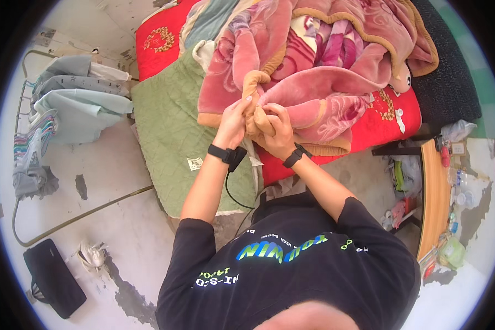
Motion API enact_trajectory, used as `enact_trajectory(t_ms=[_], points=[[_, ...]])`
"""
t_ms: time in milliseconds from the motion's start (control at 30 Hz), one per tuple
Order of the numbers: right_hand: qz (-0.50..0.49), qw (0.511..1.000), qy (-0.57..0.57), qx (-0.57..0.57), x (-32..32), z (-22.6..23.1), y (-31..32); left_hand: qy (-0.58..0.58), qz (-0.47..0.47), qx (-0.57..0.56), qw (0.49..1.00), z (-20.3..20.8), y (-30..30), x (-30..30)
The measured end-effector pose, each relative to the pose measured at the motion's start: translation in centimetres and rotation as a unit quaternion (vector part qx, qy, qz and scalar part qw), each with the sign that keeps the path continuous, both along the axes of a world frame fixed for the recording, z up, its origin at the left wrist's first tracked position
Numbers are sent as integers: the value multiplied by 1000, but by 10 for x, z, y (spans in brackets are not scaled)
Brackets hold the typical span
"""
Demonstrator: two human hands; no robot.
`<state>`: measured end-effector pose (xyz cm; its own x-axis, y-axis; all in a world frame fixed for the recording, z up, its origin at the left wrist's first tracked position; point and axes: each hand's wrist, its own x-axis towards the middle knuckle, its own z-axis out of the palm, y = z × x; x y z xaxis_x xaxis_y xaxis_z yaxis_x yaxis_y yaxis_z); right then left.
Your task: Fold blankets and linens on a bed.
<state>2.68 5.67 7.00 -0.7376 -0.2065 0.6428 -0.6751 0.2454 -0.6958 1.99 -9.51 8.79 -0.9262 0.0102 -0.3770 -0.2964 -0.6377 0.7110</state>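
A thick pink blanket (313, 88) with a tan border and flower patterns lies heaped over the bed. My left hand (234, 122) and my right hand (278, 132) meet at its near edge, both closed on the bunched tan border (253, 91). The right fingers curl round a fold of that border, while the left thumb and fingers pinch it from the other side. Under the blanket are a red bedcover (393, 118) with gold designs and a green quilted pad (168, 126) that hangs over the near left side.
Clothes (82, 104) and several hangers are on a metal rack at the left. A black case (55, 278) lies at lower left. On the right, a wooden table (437, 192) holds small items. A dark cushioned surface (445, 71) borders the bed's far right.
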Motion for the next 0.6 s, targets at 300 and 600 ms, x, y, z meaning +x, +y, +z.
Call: enact_trajectory(t_ms=[300, 600], points=[[34, 999, -6, 28, 13, -14, 18, 194, -35, -209, 958, 12, 51, 38], [165, 971, -160, 65, 23, -2, 103, 139, -56, -428, 891, -8, 46, 37]])
